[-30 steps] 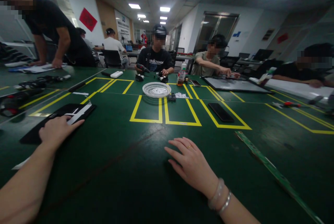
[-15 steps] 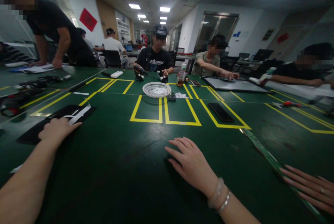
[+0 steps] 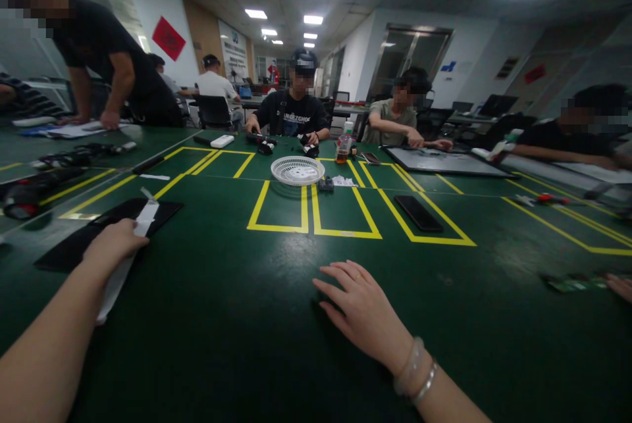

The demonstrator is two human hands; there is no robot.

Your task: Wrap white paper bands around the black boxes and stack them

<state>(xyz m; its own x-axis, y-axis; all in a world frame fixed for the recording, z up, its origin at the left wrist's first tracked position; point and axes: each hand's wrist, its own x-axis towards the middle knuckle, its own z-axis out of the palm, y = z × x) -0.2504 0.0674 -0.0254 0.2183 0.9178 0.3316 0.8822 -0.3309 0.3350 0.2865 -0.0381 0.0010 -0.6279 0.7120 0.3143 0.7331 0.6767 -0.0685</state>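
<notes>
My left hand [image 3: 114,243] is closed on a long white strip [image 3: 117,286], pinched between thumb and fingers. One end of the strip juts up past the fingertips, and the other hangs down along the wrist. Under and beside this hand lies a flat black sheet or pouch [image 3: 62,248] on the green table [image 3: 237,324]. My right hand [image 3: 363,308] rests palm down in front of me, fingers apart, holding nothing. Two bracelets [image 3: 417,370] circle its wrist.
A white round basket [image 3: 297,171] stands mid-table beyond yellow tape frames. A black phone [image 3: 418,213] lies to the right. At the right edge, another person's hand [image 3: 621,286] is by a green strip [image 3: 575,283]. Several people work around the table; a bottle [image 3: 342,145] stands far off.
My left hand has lifted the white strip from the black sheet and turned it toward me. My right hand stays put. At right, the other person's hand and green strip have moved away rightward.
</notes>
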